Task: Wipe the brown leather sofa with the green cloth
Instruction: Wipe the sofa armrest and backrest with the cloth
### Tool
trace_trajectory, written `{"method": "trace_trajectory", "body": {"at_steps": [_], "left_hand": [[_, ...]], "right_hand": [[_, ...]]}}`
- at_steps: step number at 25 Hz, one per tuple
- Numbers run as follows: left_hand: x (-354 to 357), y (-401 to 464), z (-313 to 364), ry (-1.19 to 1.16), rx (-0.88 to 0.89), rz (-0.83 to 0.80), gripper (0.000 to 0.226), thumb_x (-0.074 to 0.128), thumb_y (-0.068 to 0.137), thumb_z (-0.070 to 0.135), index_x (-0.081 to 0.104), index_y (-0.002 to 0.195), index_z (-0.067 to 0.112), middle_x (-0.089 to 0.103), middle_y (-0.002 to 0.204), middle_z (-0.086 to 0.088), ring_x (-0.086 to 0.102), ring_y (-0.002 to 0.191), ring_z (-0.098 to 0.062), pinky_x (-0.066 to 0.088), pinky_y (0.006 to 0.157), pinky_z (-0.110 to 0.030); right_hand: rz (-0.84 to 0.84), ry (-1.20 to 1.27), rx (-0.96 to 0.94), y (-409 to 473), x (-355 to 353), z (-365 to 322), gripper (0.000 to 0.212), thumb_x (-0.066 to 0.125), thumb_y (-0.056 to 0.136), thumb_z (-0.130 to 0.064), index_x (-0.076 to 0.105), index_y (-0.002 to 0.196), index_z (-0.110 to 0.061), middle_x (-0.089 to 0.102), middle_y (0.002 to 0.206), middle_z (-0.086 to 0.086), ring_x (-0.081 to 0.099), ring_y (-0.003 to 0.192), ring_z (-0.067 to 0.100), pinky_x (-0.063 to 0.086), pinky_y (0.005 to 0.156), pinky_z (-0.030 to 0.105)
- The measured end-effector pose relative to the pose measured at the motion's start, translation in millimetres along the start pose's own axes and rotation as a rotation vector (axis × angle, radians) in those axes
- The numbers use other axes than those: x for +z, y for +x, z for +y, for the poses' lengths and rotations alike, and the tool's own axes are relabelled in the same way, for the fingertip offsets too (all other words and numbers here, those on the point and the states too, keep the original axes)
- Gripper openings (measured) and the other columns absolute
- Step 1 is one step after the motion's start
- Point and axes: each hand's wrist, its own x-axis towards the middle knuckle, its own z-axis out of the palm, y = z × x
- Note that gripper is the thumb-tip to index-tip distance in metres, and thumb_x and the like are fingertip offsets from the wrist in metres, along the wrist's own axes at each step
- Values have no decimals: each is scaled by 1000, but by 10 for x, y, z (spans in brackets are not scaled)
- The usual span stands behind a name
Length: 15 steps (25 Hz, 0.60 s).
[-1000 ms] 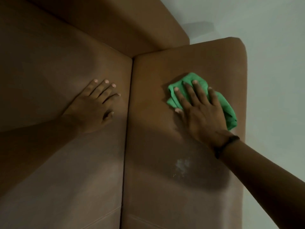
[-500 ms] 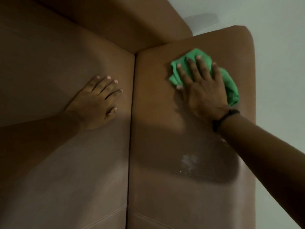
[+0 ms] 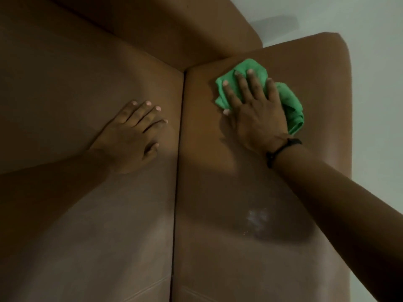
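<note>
My right hand [image 3: 256,118] lies flat on the green cloth [image 3: 290,105], fingers spread and palm down, pressing it against the brown leather sofa [image 3: 218,171]. I am not clutching the cloth; the hand is open on top of it, and the bunched fabric sticks out past my fingertips and along the outer side of my hand. The cloth sits on the right-hand cushion, near its far end, close to where that cushion meets the backrest [image 3: 174,29] and not far from the seam [image 3: 177,171] between the two cushions. A dark band [image 3: 281,152] circles my right wrist.

My left hand [image 3: 133,138] rests on the left-hand cushion, also open and palm down, fingers slightly apart, holding nothing. Its fingertips point toward the seam and stop just short of it.

Nearer to me on the right cushion, under my forearm, a whitish smudge [image 3: 257,221] shows on the leather, well apart from the cloth. Beyond the sofa's right edge lies a pale floor [image 3: 370,83].
</note>
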Motion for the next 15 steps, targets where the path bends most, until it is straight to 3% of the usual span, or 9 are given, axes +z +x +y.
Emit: {"method": "trace_trajectory", "body": {"at_steps": [3,5,7,9,12,15], "left_hand": [[-31,3,15,-15,-6,-18,73,45,102,48,46,166,13,38,176,-22,32,165,-43,18,138,-59],[-128,-66,25,-27,-40,-31,74,44,102,47,45,167,12,37,177,-22,31,165,-43,18,138,-59],[-154,-219,175,-38,-90,-35,77,39,103,47,40,169,9,34,178,-23,28,167,-44,16,139,-59],[-81,-401,371,-12,-120,-53,79,37,104,47,35,171,5,32,179,-25,27,167,-46,15,139,-59],[9,-515,448,6,-119,-38,80,37,103,48,33,171,5,31,178,-26,27,166,-46,14,140,-58],[-43,-509,429,-1,-105,-78,81,37,102,49,33,171,6,30,179,-24,25,168,-45,11,140,-57]], "right_hand": [[-102,-15,-257,-656,159,-265,67,17,111,-50,7,173,-25,10,180,9,2,167,31,9,131,59],[-87,28,-206,-1039,160,-24,65,20,112,-50,12,173,-27,17,179,6,6,167,28,10,131,57],[-17,34,-22,-1079,104,281,62,22,114,-49,16,172,-28,24,178,7,11,166,29,12,130,57],[-17,28,49,-911,78,251,63,22,115,-48,12,173,-26,20,178,10,6,167,31,9,130,59],[-90,23,-110,-1007,238,-306,67,18,112,-48,6,173,-23,10,180,8,-1,167,30,6,131,59],[-107,45,-210,-1405,357,-314,66,19,112,-49,13,173,-24,18,179,5,6,167,27,10,131,56]]}}
